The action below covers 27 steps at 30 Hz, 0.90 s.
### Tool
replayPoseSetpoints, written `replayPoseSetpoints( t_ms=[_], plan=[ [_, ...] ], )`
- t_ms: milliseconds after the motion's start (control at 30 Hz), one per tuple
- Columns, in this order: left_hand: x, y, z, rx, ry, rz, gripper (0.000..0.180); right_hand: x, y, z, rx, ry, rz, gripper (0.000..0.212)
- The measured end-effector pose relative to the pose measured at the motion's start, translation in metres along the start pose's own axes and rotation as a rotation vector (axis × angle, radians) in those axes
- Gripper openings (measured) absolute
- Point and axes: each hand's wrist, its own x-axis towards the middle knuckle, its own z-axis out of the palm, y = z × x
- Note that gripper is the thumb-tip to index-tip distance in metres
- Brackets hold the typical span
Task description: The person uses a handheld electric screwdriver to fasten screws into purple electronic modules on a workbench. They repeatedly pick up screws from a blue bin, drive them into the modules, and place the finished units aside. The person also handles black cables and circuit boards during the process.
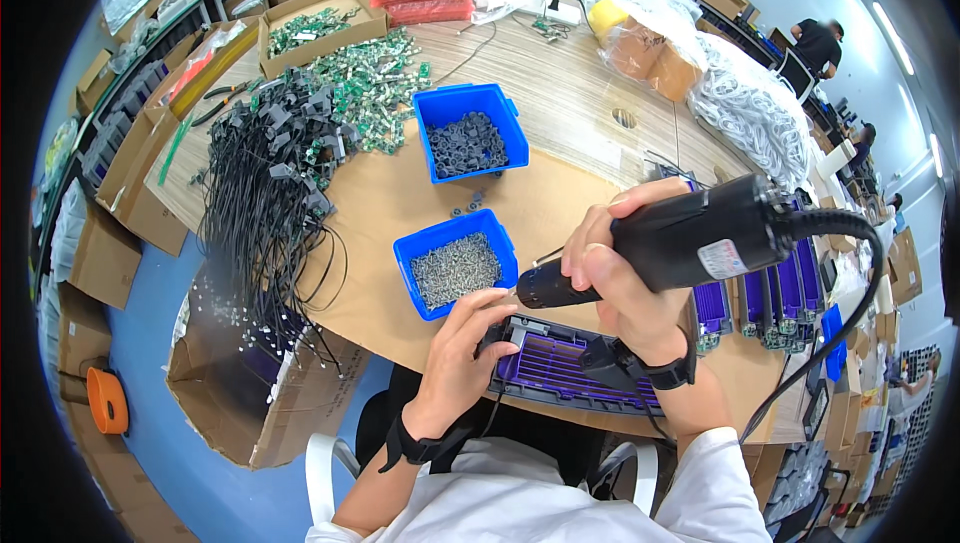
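Note:
My right hand (pixel 625 288) is wrapped round a black electric screwdriver (pixel 690 233), held nearly level with its nose to the left and a thick cable off its back end. Under it, at the table's front edge, lies a black panel with purple slats (pixel 550 363). My left hand (pixel 462 353) grips this panel's left end, thumb on the edge and bent fingers close to the screwdriver's nose. The screwdriver's tip is hidden by the fingers. Just beyond my left hand stands a blue bin of small screws (pixel 455 271).
Farther back is a blue bin of dark rings (pixel 468 146), with a few loose rings before it. Black cables (pixel 265 183) and green circuit boards (pixel 375 88) are heaped at left. More purple-slatted panels (pixel 785 288) lie at right. A cardboard box (pixel 270 393) stands below the table's left edge.

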Motion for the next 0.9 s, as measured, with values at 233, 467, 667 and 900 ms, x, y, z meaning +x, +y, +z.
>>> replayPoseSetpoints(
  t_ms=[233,467,667,900],
  plan=[
    [0.001,-0.001,0.002,0.016,0.044,-0.008,0.034,-0.008,-0.016,0.012,-0.132,-0.074,0.111,0.029],
    [0.002,0.004,0.002,0.004,0.04,-0.057,0.033,-0.012,-0.005,0.016,-0.234,-0.116,0.112,0.029],
    [0.001,0.002,0.001,0.008,0.037,-0.049,0.034,-0.012,-0.005,0.019,-0.271,-0.146,0.093,0.028],
    [0.001,0.002,-0.001,0.017,0.02,-0.048,0.034,-0.013,-0.005,0.02,-0.315,-0.178,0.091,0.028]
  ],
)
